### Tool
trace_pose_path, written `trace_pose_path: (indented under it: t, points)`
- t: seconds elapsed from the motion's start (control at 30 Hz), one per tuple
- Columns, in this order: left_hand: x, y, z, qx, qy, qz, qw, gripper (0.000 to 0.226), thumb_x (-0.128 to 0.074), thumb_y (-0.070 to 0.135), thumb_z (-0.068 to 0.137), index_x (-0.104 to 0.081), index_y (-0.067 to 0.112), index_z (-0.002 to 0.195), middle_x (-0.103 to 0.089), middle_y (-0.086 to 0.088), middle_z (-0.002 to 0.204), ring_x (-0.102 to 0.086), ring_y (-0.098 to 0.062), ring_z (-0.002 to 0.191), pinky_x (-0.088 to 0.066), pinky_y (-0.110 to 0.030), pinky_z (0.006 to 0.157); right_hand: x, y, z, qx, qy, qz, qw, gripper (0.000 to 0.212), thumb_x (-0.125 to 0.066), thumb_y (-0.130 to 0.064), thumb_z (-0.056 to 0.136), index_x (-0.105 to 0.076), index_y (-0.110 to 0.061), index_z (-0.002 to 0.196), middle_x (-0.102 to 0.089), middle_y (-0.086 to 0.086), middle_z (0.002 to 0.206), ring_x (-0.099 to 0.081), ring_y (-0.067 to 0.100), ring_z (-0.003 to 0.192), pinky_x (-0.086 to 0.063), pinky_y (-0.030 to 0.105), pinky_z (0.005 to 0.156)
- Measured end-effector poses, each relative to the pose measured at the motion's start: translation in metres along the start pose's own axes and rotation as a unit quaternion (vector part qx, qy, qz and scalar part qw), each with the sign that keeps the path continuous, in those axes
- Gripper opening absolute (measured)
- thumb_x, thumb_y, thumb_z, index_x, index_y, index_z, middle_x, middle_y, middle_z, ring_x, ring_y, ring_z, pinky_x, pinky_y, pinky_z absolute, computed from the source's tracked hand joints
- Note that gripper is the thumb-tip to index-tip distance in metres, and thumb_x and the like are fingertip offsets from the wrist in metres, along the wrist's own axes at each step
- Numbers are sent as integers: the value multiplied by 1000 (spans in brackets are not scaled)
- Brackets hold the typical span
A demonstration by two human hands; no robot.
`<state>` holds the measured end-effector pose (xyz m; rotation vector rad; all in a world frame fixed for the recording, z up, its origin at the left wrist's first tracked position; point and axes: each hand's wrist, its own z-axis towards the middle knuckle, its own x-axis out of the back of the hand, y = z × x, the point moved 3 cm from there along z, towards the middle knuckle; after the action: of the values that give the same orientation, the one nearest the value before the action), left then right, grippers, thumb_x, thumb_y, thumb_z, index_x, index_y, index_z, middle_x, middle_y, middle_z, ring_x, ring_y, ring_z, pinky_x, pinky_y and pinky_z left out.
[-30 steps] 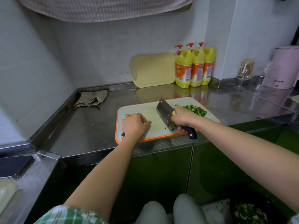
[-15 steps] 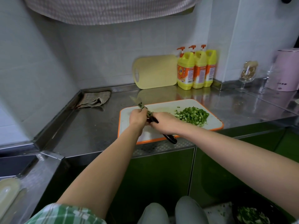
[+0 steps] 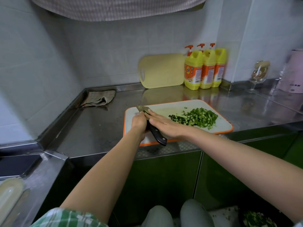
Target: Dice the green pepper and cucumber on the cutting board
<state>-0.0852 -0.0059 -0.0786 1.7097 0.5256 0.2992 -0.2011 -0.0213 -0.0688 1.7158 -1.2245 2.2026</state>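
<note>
Diced pepper and cucumber lie in one heap on the right half of the cutting board, a white board with an orange rim set at the front edge of the steel counter. The left hand grips the knife where the black handle meets the blade, over the board's left half. The right hand is flat, its straight fingers resting along the blade. At the counter's rear edge a yellow board leans on the wall beside three detergent bottles. A folded cloth lies in the rear left corner.
</note>
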Motion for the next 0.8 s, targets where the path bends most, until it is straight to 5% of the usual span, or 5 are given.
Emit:
trace_pose_path:
  t: [0.2, 0.37, 0.53, 0.63, 0.8]
  points:
    - [11, -1, 3, 17, 28, 2, 999, 26, -39, 15, 96, -65, 8, 97, -67, -9, 86, -61, -21, 76, -50, -30, 70, -10, -7, 11, -31, -6, -50, 998, 53, -12, -38, 107, -7, -19, 156, 0, -5, 163, 3, 9, 150, -2, 37, 122]
    - [18, -2, -3, 14, 43, 18, 999, 31, -36, 16, 100, -59, 10, 79, -57, -6, 67, -51, -19, 61, -41, -28, 56, -12, -1, 14, -78, -16, -72, 994, 57, -6, -44, 105, -5, -18, 156, 2, -3, 164, 5, 10, 149, 1, 35, 121]
    - [30, 6, -2, -4, 65, 32, 997, 25, -36, 18, 96, -55, 9, 82, -59, -15, 82, -56, -28, 73, -54, -42, 73, -6, 14, 12, -132, -17, -84, 988, 63, -2, -49, 103, 1, -14, 156, 9, 0, 163, 11, 12, 149, 4, 36, 121]
    - [36, 6, 5, -11, 66, 45, 997, 22, -40, 19, 91, -57, 8, 82, -59, -17, 84, -55, -29, 74, -53, -56, 84, -1, 3, 18, -93, 16, -63, 994, 60, -5, -46, 104, 2, -17, 156, 11, -4, 163, 10, 10, 149, 3, 36, 121]
    - [36, 10, -11, -13, 48, 49, 998, 31, -40, 22, 93, -63, 3, 96, -68, -22, 90, -62, -32, 70, -56, -47, 69, -7, -30, 28, -3, -1, -26, 1000, 55, -5, -43, 105, -6, -22, 157, 2, -9, 163, 6, 6, 149, 3, 34, 121]
